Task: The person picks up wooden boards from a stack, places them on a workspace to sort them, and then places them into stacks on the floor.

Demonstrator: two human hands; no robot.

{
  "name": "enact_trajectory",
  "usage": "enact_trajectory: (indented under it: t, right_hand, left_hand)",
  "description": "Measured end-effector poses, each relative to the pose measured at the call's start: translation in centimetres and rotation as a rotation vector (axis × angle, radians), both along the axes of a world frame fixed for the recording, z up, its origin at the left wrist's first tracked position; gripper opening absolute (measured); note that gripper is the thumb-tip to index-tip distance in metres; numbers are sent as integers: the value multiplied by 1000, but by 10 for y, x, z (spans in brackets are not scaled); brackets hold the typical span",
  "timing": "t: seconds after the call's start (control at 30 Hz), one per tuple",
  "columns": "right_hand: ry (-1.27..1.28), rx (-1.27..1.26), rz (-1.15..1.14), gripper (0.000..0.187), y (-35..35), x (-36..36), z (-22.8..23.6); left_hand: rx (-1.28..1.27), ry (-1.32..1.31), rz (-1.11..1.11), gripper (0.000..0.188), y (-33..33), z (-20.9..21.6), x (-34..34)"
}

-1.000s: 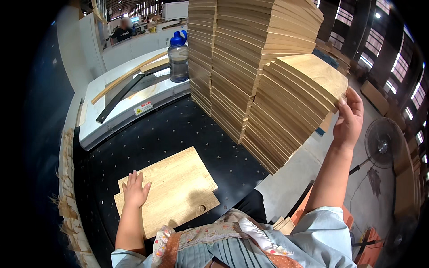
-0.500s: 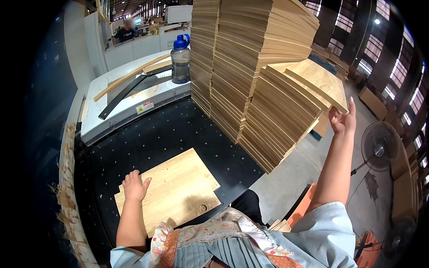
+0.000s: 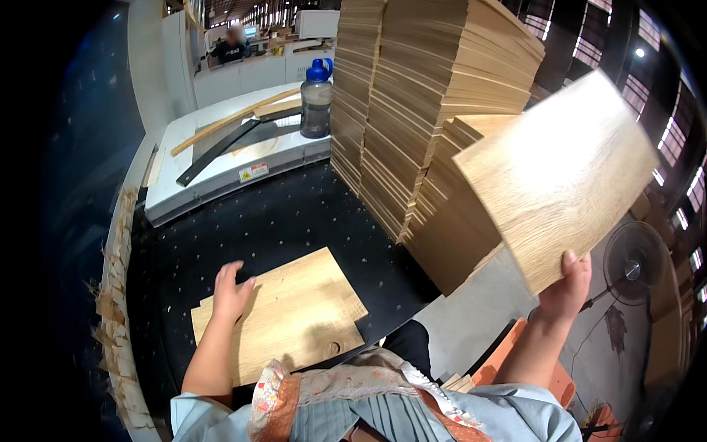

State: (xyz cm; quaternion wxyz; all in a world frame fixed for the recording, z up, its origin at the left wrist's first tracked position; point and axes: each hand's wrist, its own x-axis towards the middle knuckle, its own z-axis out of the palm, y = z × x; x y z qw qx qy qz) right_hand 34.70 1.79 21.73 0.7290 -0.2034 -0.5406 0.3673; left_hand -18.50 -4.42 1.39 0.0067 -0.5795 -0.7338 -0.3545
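Right hand (image 3: pixel 565 289) grip: holds pale wood-grain panel (image 3: pixel 556 173) | left hand (image 3: pixel 230 292): flat on board (image 3: pixel 283 315)

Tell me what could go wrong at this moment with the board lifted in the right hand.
The right hand grips the lifted board only at its lower corner, so it could tip or slip. The board hangs beside the leaning stack of boards and might knock it. The left hand lies flat on the board on the black table, where fingers could get pinched.
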Motion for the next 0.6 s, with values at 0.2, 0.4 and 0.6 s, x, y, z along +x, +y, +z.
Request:
enact_trajectory:
  t: [0.2, 0.4, 0.6]
  right_hand:
    - [4, -95, 258, 56, -21, -110, -40]
    - [29, -428, 889, 56, -26, -227, -89]
    - [145, -595, 982, 63, 3, -271, -118]
  left_hand:
    - [173, -1394, -1034, 94, 12, 104, 123]
    - [362, -1964, -732, 82, -51, 74, 133]
    - [472, -1866, -456, 73, -100, 42, 87]
